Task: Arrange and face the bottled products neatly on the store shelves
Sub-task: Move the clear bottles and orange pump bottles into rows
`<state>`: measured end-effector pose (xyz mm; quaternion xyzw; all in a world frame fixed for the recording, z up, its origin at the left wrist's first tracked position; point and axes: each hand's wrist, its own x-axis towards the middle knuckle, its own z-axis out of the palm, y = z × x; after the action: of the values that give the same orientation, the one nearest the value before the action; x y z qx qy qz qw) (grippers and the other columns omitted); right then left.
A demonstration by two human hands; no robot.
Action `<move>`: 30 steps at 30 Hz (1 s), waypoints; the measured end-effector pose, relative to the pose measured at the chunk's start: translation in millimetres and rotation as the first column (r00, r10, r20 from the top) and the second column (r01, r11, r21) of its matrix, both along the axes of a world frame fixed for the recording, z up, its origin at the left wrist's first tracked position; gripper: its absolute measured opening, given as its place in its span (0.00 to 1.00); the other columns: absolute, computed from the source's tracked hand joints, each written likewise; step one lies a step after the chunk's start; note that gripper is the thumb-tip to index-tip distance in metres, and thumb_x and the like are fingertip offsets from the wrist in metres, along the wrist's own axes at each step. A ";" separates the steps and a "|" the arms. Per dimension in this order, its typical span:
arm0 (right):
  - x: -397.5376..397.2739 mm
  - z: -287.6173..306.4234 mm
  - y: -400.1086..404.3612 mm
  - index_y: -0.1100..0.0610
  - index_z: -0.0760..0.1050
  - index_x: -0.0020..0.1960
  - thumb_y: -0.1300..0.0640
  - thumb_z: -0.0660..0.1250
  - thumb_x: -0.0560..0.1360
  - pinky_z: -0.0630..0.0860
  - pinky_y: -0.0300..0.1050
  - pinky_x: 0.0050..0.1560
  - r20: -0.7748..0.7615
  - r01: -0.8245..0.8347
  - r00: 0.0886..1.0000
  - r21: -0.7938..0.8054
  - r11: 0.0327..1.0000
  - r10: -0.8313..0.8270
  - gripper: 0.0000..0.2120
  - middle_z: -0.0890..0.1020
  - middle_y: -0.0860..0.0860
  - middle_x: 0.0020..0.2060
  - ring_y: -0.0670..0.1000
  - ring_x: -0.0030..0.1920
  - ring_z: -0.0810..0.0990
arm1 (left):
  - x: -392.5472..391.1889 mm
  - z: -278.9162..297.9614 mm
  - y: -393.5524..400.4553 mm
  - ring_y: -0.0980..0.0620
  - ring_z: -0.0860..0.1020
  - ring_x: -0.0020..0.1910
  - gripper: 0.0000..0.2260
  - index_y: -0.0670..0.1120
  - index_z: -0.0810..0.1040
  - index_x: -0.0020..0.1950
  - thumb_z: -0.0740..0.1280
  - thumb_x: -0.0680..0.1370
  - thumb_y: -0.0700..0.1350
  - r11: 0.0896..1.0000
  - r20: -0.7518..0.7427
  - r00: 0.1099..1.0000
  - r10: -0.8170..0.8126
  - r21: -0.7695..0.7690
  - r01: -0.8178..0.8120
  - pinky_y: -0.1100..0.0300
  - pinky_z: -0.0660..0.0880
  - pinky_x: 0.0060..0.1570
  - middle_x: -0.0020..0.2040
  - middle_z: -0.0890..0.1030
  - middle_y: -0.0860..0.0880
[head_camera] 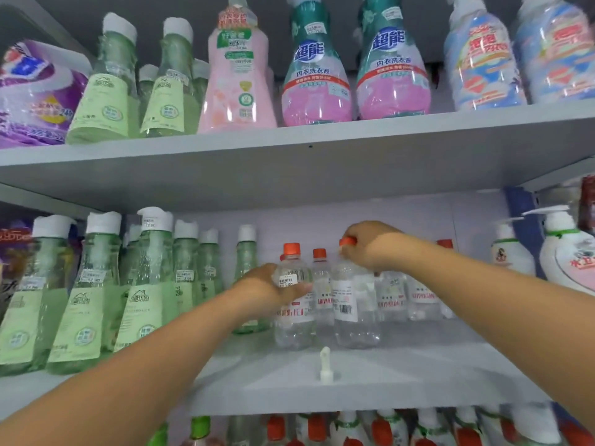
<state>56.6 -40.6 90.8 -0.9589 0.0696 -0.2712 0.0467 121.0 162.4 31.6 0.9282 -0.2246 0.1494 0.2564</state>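
The clear orange-capped bottles (354, 300) stand clustered mid-shelf, back from the middle shelf's (402, 381) front edge. My left hand (270, 284) wraps the shoulder of the front-left bottle (294, 304), fingers curled round it. My right hand (367, 244) pinches the cap of the neighbouring bottle (352, 307). Green bottles (96, 300) line the shelf's left end.
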 end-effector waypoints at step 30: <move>72.5 -61.1 -24.7 0.43 0.78 0.57 0.48 0.74 0.74 0.81 0.38 0.51 0.188 -0.446 0.888 0.566 0.693 0.418 0.12 0.85 0.40 0.49 0.39 0.47 0.85 | 97.0 -20.1 -3.2 0.59 0.82 0.50 0.33 0.54 0.71 0.62 0.79 0.64 0.63 0.968 -0.079 0.977 -0.199 -0.172 0.183 0.59 0.80 0.52 0.53 0.82 0.58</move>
<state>129.1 -65.3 29.7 -0.8777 -0.0775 -0.2381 0.4087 218.0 159.2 11.5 0.8841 -0.2874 0.0972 0.3554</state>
